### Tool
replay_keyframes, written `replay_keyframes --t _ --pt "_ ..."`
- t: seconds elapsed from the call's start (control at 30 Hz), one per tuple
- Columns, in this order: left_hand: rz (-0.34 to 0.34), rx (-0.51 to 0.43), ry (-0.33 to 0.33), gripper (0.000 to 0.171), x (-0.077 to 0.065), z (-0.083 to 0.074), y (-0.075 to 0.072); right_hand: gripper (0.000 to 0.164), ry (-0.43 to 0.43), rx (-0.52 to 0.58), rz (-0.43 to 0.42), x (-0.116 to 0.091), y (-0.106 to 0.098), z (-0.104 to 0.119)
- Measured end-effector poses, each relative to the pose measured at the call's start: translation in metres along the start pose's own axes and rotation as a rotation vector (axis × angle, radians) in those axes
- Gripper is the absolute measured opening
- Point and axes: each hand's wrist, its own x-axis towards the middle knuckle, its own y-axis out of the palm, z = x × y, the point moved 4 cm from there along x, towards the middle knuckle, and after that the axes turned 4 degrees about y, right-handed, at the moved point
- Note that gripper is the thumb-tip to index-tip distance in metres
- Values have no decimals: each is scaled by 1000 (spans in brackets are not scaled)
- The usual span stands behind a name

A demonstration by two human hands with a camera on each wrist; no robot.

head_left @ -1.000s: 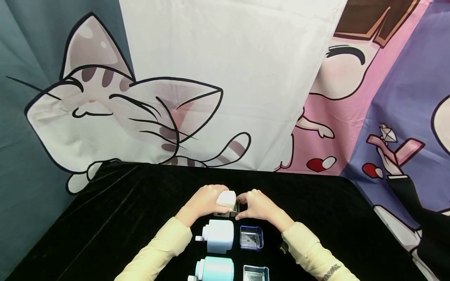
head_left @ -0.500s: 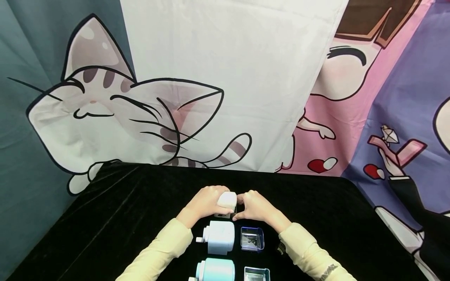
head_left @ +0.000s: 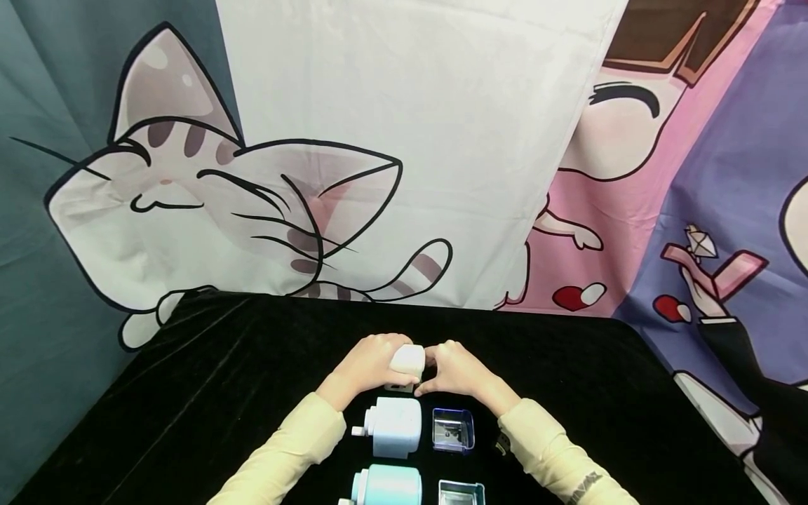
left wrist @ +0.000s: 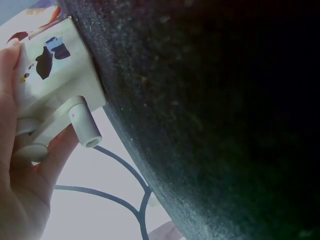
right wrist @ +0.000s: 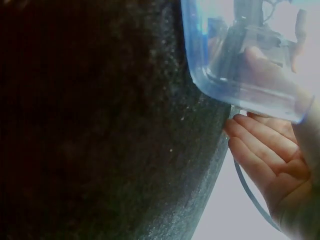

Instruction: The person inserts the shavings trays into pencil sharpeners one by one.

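The white sharpener sits at 12 o'clock of the blue sharpener, gripped by the left hand; the right hand curves at its 3 o'clock side, hold unclear. Probably seating a hidden drawer: calls for a square push.

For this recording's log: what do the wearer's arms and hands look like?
The left hand and right hand show no gloves. The left sleeve and right sleeve are pale yellow, the right bearing a grey mark, unreadable here. A small dark item shows beside its cuff, unclear.
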Motion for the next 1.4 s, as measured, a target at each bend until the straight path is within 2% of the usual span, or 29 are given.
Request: replay_keyframes --t 0.53,0.77,1.0,1.23,1.4 --pt "-2 -2 3 54 -1 0 -1 49 -8 33 0 1 0 1" --pt "12 -8 -20 53 -3 -3 -1 51 -4 -1 5 -1 3 3" --pt "22 21 -63 53 -4 -5 0 48 -1 -18 -23 -4 0 5" --pt "-55 104 -54 71 -6 -3 -8 50 9 -22 -49 -5 -3 4" --pt "-138 135 -18 64 -7 -3 -20 57 27 -26 -73 -8 -13 2"
